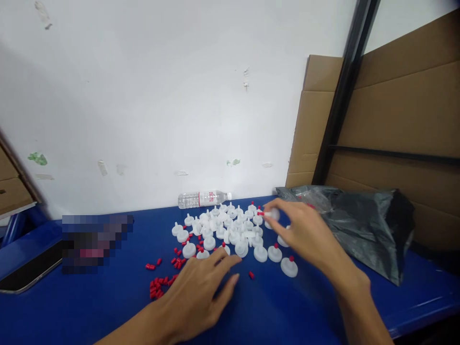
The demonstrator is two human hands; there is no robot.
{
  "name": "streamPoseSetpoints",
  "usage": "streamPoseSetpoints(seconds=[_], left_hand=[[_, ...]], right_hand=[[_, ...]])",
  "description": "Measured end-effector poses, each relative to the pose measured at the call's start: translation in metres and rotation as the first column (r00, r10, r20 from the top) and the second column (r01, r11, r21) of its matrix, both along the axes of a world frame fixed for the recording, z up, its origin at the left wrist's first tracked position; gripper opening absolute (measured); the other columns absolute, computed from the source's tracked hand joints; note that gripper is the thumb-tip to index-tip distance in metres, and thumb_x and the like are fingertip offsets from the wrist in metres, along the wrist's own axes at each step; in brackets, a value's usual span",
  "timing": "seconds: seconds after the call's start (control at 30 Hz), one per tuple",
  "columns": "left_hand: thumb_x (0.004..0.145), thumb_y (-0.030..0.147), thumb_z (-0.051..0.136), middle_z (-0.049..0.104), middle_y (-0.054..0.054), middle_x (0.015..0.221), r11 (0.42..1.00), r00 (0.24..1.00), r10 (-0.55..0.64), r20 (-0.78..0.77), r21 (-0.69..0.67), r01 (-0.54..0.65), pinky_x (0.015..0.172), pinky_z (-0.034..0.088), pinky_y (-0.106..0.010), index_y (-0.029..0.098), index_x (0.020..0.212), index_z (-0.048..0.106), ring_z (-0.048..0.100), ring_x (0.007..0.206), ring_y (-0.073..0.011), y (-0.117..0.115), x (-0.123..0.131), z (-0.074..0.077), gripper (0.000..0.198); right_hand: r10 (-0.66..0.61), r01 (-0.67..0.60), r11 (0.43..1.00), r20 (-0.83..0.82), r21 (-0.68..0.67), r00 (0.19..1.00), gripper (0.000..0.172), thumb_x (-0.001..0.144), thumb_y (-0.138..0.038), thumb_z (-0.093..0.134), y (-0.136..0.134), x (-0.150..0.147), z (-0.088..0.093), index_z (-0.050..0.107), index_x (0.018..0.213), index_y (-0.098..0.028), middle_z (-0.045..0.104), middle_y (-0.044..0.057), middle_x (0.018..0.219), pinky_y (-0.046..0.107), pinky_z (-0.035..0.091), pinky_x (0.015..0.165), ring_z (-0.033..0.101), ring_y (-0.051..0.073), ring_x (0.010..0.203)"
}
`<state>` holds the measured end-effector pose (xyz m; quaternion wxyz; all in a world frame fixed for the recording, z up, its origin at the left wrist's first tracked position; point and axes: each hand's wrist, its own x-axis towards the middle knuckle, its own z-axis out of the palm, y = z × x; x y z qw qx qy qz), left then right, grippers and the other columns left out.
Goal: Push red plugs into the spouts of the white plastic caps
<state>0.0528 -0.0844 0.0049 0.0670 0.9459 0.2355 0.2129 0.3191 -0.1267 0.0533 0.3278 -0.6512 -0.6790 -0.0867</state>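
A white piece (274, 214) with a red tip (260, 213) is held beside the right edge of the cluster of white pieces (260, 254), its tip pointed left and its long axis laid nearly level. It is pinched in the narrow grip of the right hand (305, 230), whose forearm is angled in from the lower right. The left hand (201, 287) is lowered palm-down near the tabletop (294, 311), its grip parted wide. The held piece's pale, round base is slightly blurred.
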Motion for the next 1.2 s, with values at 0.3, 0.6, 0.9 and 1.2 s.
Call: streamPoseSetpoints(seconds=[0.3, 0.6, 0.9, 1.2], left_hand=[[0.109, 0.034, 0.036, 0.053, -0.006, 0.130, 0.996, 0.958, -0.061, -0.279, -0.076, 0.041, 0.076, 0.056, -0.038, 0.039, 0.153, 0.036, 0.065, 0.086, -0.0196, -0.010, 0.005, 0.000, 0.045], [0.107, 0.026, 0.043, 0.054, -0.004, 0.125, 0.993, 0.962, -0.102, -0.253, -0.084, 0.083, 0.073, 0.050, -0.032, 0.036, 0.141, 0.050, 0.065, 0.088, -0.0179, -0.010, 0.005, 0.002, 0.036], [0.106, 0.020, 0.051, 0.060, 0.000, 0.118, 0.987, 0.964, -0.160, -0.213, -0.026, 0.158, 0.063, 0.038, -0.030, 0.029, 0.117, 0.060, 0.065, 0.084, -0.0147, -0.008, 0.006, -0.008, 0.017], [0.107, 0.022, 0.048, 0.061, 0.000, 0.112, 0.992, 0.972, -0.121, -0.202, -0.051, 0.113, 0.063, 0.036, -0.031, 0.028, 0.116, 0.056, 0.066, 0.086, -0.0165, -0.007, 0.008, -0.012, 0.014]], right_hand=[[-0.195, 0.195, 0.981, 0.041, -0.020, 0.980, 0.018, 0.093, -0.037, 0.059, 0.009, 0.053, -0.013, 0.074, 0.097, -0.027, 0.073, 0.005, 0.100, 0.037, 0.045, 0.083, 0.065, 0.028, 0.102], [-0.146, 0.162, 0.967, 0.094, -0.196, 0.985, 0.017, 0.092, -0.027, 0.059, 0.013, 0.057, -0.022, 0.076, 0.094, -0.029, 0.077, 0.001, 0.087, 0.030, 0.043, 0.069, 0.070, 0.022, 0.084], [-0.096, 0.130, 0.956, 0.139, -0.262, 0.986, 0.026, 0.093, -0.024, 0.054, 0.015, 0.058, -0.025, 0.080, 0.094, -0.026, 0.080, 0.005, 0.091, 0.032, 0.045, 0.071, 0.073, 0.024, 0.083], [-0.082, 0.118, 0.955, 0.140, -0.271, 0.987, 0.026, 0.096, -0.025, 0.054, 0.014, 0.053, -0.023, 0.080, 0.100, -0.026, 0.080, 0.006, 0.096, 0.031, 0.047, 0.074, 0.073, 0.024, 0.089]])
